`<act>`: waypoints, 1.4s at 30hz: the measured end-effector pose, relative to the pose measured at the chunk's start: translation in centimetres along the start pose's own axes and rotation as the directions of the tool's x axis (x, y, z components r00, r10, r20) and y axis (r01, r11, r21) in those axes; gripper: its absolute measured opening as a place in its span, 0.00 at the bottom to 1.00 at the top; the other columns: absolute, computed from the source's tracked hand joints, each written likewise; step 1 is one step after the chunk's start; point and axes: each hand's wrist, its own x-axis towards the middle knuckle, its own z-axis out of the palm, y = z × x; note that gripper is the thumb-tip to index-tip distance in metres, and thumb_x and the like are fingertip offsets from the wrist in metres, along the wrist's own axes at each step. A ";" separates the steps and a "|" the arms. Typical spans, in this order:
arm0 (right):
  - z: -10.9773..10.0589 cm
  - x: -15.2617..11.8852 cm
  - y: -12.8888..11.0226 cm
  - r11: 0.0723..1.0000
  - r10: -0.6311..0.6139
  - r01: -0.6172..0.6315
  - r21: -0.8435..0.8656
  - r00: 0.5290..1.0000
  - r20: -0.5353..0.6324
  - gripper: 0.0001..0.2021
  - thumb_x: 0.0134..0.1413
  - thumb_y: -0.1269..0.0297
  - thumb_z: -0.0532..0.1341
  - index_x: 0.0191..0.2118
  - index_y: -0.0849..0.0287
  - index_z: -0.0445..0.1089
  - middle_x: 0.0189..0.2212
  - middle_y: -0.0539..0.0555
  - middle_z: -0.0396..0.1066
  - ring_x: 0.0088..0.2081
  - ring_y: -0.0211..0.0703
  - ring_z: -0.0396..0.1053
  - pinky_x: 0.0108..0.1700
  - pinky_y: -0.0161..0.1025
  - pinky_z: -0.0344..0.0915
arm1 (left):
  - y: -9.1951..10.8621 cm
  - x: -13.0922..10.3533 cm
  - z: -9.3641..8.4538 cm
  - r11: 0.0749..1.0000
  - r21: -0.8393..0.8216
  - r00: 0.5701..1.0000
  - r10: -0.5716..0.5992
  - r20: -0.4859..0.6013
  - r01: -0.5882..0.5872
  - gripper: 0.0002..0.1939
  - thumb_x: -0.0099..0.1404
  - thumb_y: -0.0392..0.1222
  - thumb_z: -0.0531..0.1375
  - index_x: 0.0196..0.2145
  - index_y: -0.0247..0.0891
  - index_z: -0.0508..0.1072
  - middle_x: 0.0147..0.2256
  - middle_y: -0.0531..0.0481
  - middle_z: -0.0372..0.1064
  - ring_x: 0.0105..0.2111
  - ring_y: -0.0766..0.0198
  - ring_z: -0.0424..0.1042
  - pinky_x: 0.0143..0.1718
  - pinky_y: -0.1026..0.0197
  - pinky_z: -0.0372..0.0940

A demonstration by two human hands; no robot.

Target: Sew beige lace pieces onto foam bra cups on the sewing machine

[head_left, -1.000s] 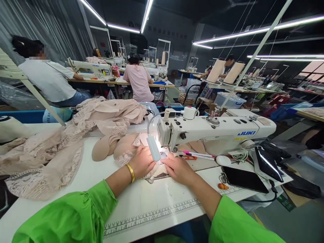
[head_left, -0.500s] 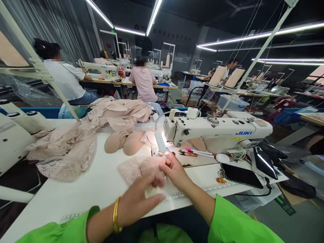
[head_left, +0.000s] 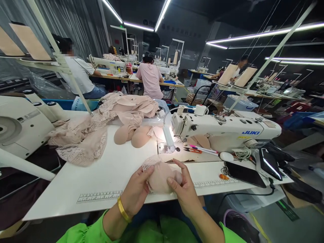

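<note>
Between my two hands is a beige bra cup with lace at its upper left, held above the front edge of the white table. My left hand, a gold bangle on its wrist, pinches the cup's left side with the thumb on top. On the right side, my right hand grips the edge with its thumb, its index finger stretched upward. Just beyond stands a white JUKI sewing machine, its lamp lit over the needle plate. Loose beige cups lie left of the needle area.
A heap of beige lace pieces lies at the back left, more lace fabric nearer. Orange snips, pens, a phone and an orange trinket lie on the right. A ruler strip runs along the front edge. Co-workers sit beyond.
My left hand, blurred and open before, has closed on the cup's left side. Both hands have brought the cup nearer to me, away from the needle area. The view has shifted left.
</note>
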 end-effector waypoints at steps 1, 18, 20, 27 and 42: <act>-0.1 0.2 -0.1 1.000 -0.004 0.004 -0.010 1.000 -0.014 0.37 0.58 0.49 0.72 0.67 0.47 0.58 0.41 0.51 0.77 0.43 0.46 0.74 0.50 0.43 0.71 | -0.1 0.0 0.1 0.998 -0.040 0.999 -0.047 -0.008 0.046 0.17 0.63 0.44 0.72 0.48 0.35 0.81 0.49 0.41 0.80 0.49 0.50 0.78 0.48 0.55 0.76; -0.8 0.7 1.5 1.000 -0.015 0.016 0.017 0.999 -0.051 0.35 0.58 0.49 0.72 0.66 0.49 0.60 0.45 0.53 0.76 0.46 0.47 0.74 0.52 0.43 0.71 | -0.5 0.4 0.6 0.988 -0.133 0.997 -0.079 0.002 0.079 0.11 0.63 0.42 0.72 0.41 0.34 0.82 0.42 0.44 0.80 0.42 0.56 0.79 0.44 0.58 0.77; -0.7 0.8 1.7 0.999 -0.014 0.016 0.030 0.998 -0.056 0.35 0.57 0.49 0.72 0.65 0.49 0.60 0.48 0.54 0.76 0.47 0.48 0.74 0.52 0.44 0.71 | -0.5 0.4 0.7 0.992 -0.108 0.998 -0.057 0.029 0.060 0.15 0.60 0.44 0.75 0.42 0.33 0.82 0.42 0.42 0.81 0.44 0.52 0.79 0.47 0.56 0.76; -0.9 0.9 2.0 0.996 -0.010 0.015 0.082 0.998 -0.063 0.35 0.56 0.50 0.73 0.64 0.48 0.60 0.45 0.53 0.74 0.47 0.47 0.74 0.52 0.44 0.71 | -0.6 0.8 0.5 0.996 -0.074 0.997 -0.043 0.061 0.048 0.18 0.59 0.43 0.76 0.43 0.32 0.82 0.42 0.41 0.81 0.46 0.51 0.80 0.48 0.57 0.76; -2.6 0.6 0.0 0.987 0.005 0.016 -0.159 0.991 0.132 0.46 0.58 0.54 0.71 0.74 0.44 0.46 0.46 0.53 0.76 0.44 0.47 0.74 0.48 0.46 0.69 | 2.1 1.3 1.2 0.983 0.185 0.975 -0.034 0.220 -0.008 0.22 0.58 0.51 0.74 0.46 0.37 0.83 0.44 0.40 0.80 0.47 0.48 0.77 0.47 0.54 0.73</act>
